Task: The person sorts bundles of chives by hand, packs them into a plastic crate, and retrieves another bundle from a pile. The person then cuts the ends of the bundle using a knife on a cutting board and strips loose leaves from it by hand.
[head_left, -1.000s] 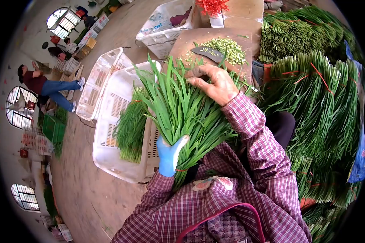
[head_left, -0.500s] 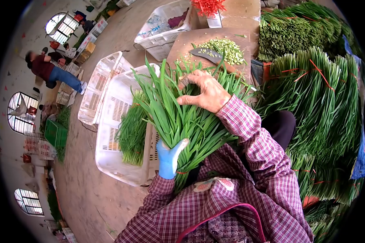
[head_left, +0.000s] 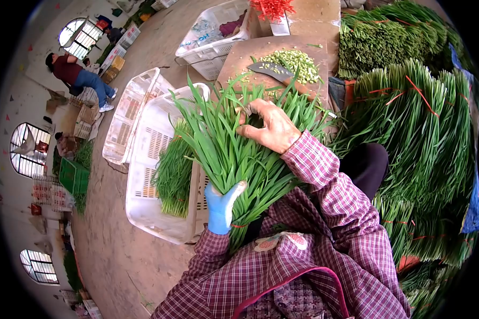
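A bunch of garlic chives [head_left: 223, 154] fans out in front of my body, with a red tie around its lower stems. My left hand [head_left: 221, 207], in a blue and white glove, is wrapped round the bunch, thumb on top. My bare right hand [head_left: 271, 127] lies over the upper leaves. Its thumb and index finger curl close together; whatever is between the tips cannot be made out. Just beyond lies a wooden board [head_left: 239, 58] with a curved knife [head_left: 279, 76] and chopped stem ends [head_left: 298, 66].
A white crate [head_left: 138, 212] at the left holds another chive bunch [head_left: 175, 181]. Behind it stand a second white crate [head_left: 130, 114] and one with bags [head_left: 189, 52]. Tied chives [head_left: 404, 133] are piled at the right. A person [head_left: 80, 77] stands far left.
My right hand has shifted slightly right and down over the leaves, its thumb and index finger drawing closer together. My left hand keeps its hold. The distant person has changed posture.
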The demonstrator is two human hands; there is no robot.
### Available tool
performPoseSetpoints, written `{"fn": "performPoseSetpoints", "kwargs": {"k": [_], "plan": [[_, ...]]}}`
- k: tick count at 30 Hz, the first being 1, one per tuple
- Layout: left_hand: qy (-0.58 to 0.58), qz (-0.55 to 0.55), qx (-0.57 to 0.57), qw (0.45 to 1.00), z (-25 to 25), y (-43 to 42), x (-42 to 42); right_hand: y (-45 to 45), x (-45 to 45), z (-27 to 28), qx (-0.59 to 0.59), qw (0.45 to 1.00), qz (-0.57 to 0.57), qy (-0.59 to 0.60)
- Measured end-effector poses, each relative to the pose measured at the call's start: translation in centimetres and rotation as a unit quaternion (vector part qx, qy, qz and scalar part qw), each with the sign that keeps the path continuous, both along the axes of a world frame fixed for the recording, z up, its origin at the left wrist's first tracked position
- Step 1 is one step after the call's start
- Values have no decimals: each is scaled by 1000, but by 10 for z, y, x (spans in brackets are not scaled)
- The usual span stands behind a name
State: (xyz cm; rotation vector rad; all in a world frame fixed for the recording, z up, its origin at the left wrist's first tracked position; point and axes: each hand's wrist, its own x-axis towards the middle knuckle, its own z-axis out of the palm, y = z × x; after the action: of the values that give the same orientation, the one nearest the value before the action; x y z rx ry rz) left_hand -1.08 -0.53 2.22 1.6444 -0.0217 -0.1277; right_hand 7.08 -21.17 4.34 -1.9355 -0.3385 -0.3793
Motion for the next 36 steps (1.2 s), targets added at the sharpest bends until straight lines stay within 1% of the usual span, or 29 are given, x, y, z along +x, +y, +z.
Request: {"fn": "performPoseSetpoints", "kwargs": {"k": [4,8,12,14,18,20,21,22,23,24,25,26,28,30,31,32,34,35,36], "plan": [[-19,13,-25,999,1,-4,0,1,3,-1,17,1000,-1,4],[-5,15,-25,1000,-1,-2,1,2,3,2,44,999,8,0],[3,20,-27,999,-2,-1,1,4,8,-4,36,999,-12,-17],[5,22,-29,999,-2,-1,1,5,8,-5,21,999,-34,1],[1,17,-29,999,-1,-1,1,5,3,2,26,999,-10,22],[-1,12,-28,1000,0,-1,2,13,2,-6,131,991,-37,3],[-8,11,-25,1000,0,-1,2,19,2,-9,201,979,-31,6],[-14,10,-21,1000,0,0,2,17,4,-11,201,979,-32,6],[-14,9,-21,1000,-1,1,1,14,8,-12,330,943,-44,4],[6,3,-21,1000,-2,5,-1,11,12,-11,452,890,-55,2],[24,-2,-20,1000,-3,6,-2,-4,7,7,453,886,-89,51],[24,-3,-20,1000,-1,7,-2,-11,9,12,458,883,-99,15],[23,-3,-27,999,2,5,-3,-36,13,20,332,935,-121,14],[19,-5,-31,999,-3,6,-4,-48,24,22,358,929,-90,-7],[15,-3,-34,999,-5,6,-4,-55,22,26,296,949,-107,32],[14,-5,-35,999,-5,5,-4,-56,23,27,295,949,-109,30],[23,-3,-46,999,-4,3,-6,-56,28,28,134,986,-93,-37],[23,-3,-47,999,-5,3,-6,-56,35,23,117,992,-52,-5],[24,-7,-45,999,-5,3,-6,-56,31,31,38,998,-52,4]]}}
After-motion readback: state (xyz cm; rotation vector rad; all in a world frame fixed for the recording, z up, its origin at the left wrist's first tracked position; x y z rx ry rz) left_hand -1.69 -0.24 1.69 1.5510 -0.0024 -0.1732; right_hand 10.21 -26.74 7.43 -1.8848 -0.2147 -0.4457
